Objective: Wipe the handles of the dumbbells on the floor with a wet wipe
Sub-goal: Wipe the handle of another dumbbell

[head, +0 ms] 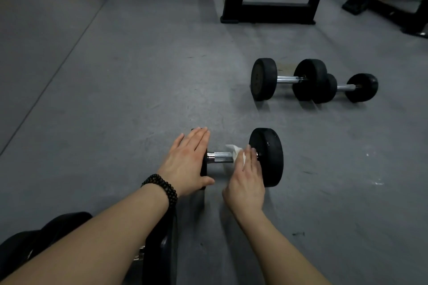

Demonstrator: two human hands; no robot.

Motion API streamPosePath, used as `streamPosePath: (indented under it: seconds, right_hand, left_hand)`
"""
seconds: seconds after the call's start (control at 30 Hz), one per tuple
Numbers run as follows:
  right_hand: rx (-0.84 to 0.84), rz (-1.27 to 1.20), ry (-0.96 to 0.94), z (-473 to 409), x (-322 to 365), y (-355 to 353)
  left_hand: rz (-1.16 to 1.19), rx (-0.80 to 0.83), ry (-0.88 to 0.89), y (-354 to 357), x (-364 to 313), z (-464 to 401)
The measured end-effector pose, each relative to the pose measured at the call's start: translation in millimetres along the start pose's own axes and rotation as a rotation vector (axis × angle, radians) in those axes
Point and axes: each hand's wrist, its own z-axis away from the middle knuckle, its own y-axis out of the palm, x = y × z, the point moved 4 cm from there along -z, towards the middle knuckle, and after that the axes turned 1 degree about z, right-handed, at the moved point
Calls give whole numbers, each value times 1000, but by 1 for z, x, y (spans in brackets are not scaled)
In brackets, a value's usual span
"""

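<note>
Black rounded weight plates (46,231) sit at the lower left edge, partly hidden by the bare forearm wearing a dark beaded bracelet (162,186). Ahead, the left hand (187,162) lies flat with fingers straight on the left rubber disc of the near black dumbbell with a ridged chrome handle (220,157). The right hand (246,176) presses a crumpled white wet wipe (235,154) onto the handle's right end, just beside the right disc; whether its fingers curl under is hidden. Smooth grey floor (139,76) lies open to the left. Two more black dumbbells (301,81) lie well apart to the upper right, before a black metal frame (268,11).
</note>
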Motion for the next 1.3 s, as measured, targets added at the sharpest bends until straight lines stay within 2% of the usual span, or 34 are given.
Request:
streamPosePath:
  seconds: [0.07,0.13,0.2,0.23,0.37,0.43,0.53,0.57,0.7,0.77,0.9,1.07,1.3]
  right_hand:
    - [20,-49,5,2,9,0]
    - [83,-110,-153,9,32,7]
    - [90,-68,-300,15,38,9]
    - [71,-54,-298,13,30,7]
    - [12,-63,-31,4,-7,6]
    - [52,-130,-91,10,13,7]
    - [122,-105,-351,20,38,11]
    - [104,-94,-360,16,32,10]
    - [-15,-89,-75,4,-3,4]
    - [44,-159,-116,7,14,7]
    - [92,-65,-406,13,32,13]
    - [21,-37,-224,-3,-5,3]
    - [17,95,-306,-1,5,5]
  left_hand:
    - [11,3,-2,0,0,0]
    - [34,-3,0,1,0,0]
    - [42,7,7,1,2,0]
    - [42,15,9,0,3,0]
    - [20,51,18,2,5,-1]
    - [-2,51,12,3,5,-2]
    - [-8,49,10,3,5,-3]
    - [-11,55,10,2,5,-3]
    - [-26,65,11,1,5,-3]
    - [-19,60,9,1,4,-3]
    - [-13,64,11,0,5,-5]
    - [-23,69,11,0,5,-6]
    - [-12,57,11,-1,5,-8]
